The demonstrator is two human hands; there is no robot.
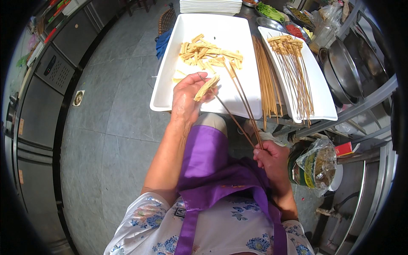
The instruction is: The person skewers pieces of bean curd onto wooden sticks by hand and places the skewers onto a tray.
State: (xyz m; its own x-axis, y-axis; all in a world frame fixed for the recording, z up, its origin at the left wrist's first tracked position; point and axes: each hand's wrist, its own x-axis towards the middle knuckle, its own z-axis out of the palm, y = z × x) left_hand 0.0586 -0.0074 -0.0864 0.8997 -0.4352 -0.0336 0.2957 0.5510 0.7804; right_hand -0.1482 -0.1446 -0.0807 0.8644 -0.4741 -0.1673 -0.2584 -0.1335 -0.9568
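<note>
My left hand (pixel 186 97) pinches a folded yellow strip of what looks like dried tofu skin (pixel 206 88) above the near part of a large white tray (pixel 163 97). One thin skewer runs from this strip down to my right hand (pixel 273 158). My right hand is closed around the lower ends of a few bamboo skewers (pixel 245 100); the others point up over the tray, their far ends near the heap. Whether those far ends carry strips, I cannot tell. Farther back in the tray lies a loose heap of tofu skin strips (pixel 203 53).
Bare skewers (pixel 264 80) lie right of the tray. Beyond them, a white platter (pixel 321 104) holds loaded skewers (pixel 285 44). Steel bowls (pixel 345 70) stand on a rack at right, above a plastic-covered bucket (pixel 314 163). Stacked white trays (pixel 210 6) and greens (pixel 270 12) are behind.
</note>
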